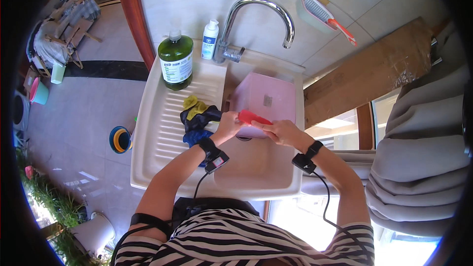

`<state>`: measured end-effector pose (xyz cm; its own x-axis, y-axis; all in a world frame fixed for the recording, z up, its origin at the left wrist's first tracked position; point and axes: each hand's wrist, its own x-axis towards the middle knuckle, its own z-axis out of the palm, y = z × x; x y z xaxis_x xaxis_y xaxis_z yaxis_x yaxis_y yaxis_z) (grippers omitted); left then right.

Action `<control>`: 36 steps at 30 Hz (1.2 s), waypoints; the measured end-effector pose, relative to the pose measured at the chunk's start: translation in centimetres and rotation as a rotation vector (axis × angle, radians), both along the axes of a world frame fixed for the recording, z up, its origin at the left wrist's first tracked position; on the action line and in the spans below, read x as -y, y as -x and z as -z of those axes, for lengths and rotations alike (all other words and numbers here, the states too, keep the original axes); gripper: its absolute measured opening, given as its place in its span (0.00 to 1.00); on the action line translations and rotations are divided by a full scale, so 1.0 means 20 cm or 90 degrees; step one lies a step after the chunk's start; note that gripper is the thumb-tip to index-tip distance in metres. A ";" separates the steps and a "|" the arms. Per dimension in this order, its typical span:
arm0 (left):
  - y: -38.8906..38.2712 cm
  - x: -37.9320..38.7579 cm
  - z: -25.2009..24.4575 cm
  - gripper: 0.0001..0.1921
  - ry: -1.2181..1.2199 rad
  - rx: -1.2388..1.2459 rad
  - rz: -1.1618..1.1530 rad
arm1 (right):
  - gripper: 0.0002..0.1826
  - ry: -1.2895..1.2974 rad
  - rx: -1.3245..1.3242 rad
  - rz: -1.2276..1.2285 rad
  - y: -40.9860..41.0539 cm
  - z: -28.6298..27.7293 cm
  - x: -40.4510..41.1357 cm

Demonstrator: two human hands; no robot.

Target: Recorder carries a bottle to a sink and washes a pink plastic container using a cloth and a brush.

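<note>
Both of my hands meet over the sink basin (255, 170). My left hand (227, 127) grips one end of a small red item (255, 117), while my right hand (286, 133) pinches its other end. Fingers cover part of the item, so its exact kind is unclear. Just beyond, a pink plastic bin (273, 92) sits in the basin, with a small label on the face towards me. Left of my left hand, a crumpled dark and yellow cloth (199, 112) lies on the ribbed drainboard (168, 118). A blue cloth (196, 138) lies beside it, partly behind my left wrist.
A green pump bottle (175, 61) and a white bottle (209, 40) stand at the back, beside the chrome gooseneck faucet (258, 0). A brush (319, 11) rests in a wall holder. Cardboard (366, 70) leans at the right, near the grey curtain (417, 162).
</note>
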<state>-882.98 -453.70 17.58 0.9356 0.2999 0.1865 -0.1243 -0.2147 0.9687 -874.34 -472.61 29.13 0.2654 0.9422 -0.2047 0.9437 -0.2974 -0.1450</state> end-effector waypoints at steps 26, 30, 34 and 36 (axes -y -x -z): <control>0.01 0.04 -0.11 0.10 0.039 -0.112 0.012 | 0.31 0.039 -0.052 0.054 -0.27 -0.01 0.44; -0.02 0.11 -0.14 0.11 -0.115 0.031 -0.058 | 0.30 -0.066 -0.061 0.073 -0.15 0.12 0.29; -0.01 0.09 -0.17 0.08 -0.132 0.012 -0.054 | 0.28 -0.077 -0.058 0.102 -0.04 0.08 0.09; 0.00 0.08 -0.16 0.08 -0.197 -0.005 -0.061 | 0.27 0.001 -0.015 0.190 -0.21 0.02 0.10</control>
